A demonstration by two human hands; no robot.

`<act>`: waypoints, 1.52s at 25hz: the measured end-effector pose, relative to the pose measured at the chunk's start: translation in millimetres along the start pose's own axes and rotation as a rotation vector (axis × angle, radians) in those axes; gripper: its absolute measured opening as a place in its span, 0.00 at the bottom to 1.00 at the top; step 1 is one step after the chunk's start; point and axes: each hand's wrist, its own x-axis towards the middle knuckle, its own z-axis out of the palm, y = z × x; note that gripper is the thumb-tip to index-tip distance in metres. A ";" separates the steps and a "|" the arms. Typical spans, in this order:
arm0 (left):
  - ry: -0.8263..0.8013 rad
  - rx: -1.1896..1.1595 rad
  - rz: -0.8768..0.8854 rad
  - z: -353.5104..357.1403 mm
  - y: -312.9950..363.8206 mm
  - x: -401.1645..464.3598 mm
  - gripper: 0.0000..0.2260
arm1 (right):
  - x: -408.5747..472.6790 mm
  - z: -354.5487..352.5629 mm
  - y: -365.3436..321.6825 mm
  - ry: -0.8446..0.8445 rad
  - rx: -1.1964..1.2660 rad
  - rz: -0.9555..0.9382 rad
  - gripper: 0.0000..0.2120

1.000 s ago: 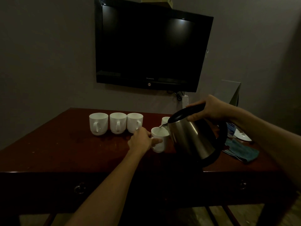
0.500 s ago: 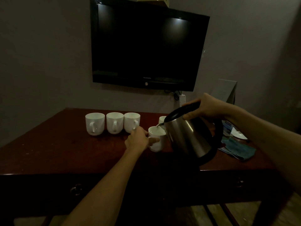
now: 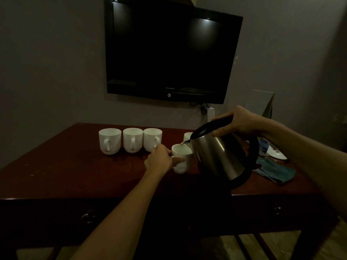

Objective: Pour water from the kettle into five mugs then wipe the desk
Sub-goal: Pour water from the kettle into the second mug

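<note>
Kettle (image 3: 217,156) steel, likely heavy with water, slick body; take it by the black handle only. Right hand (image 3: 242,122) curled round that handle top, kettle tilted above desk (image 3: 65,177) mid-front, spout over the near mug (image 3: 181,160). Left hand (image 3: 159,159) pinches that mug's handle; ceramic, chips easily. Three mugs (image 3: 132,139) rowed toward back edge; fifth mug (image 3: 187,136) behind spout.

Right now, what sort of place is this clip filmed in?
Probably a hotel or guest room: a wall-mounted television hangs above a dark wooden desk that carries a set of matching white mugs and a steel kettle.
</note>
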 end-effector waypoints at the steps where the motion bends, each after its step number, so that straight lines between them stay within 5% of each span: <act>1: -0.001 0.000 -0.001 0.0 -0.1 0.2 0.16 | 0.2 -0.1 0.9 0.001 0.001 -0.001 0.20; 38: -0.008 -0.012 0.004 0.4 -1.4 1.2 0.15 | -1.7 -1.9 4.0 0.008 0.011 0.022 0.20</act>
